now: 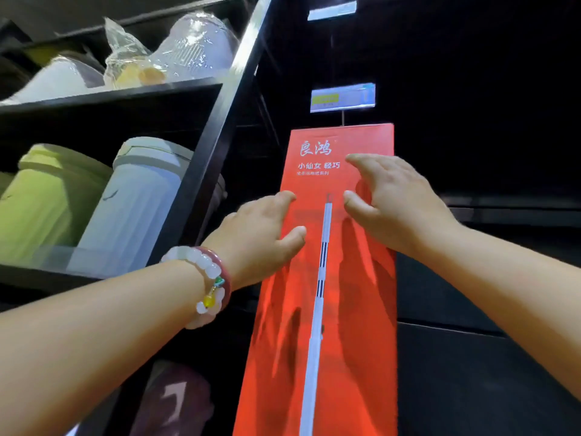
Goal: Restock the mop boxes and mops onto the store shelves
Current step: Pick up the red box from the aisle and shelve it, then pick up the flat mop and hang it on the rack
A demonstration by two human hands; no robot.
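Dark store shelving behind, tall red mop box (330,278) standing upright against it. Left hand (261,237) and right hand (393,202) rest loose-fingered on its front. Looks light, stiff, tippy; I'd grab the long edges.

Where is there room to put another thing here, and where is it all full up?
Free room shows only in the dark space right of the red mop box, under the price tag. The black shelves on the left are crowded: a green jug touches a pale grey jug, wrapped items above.
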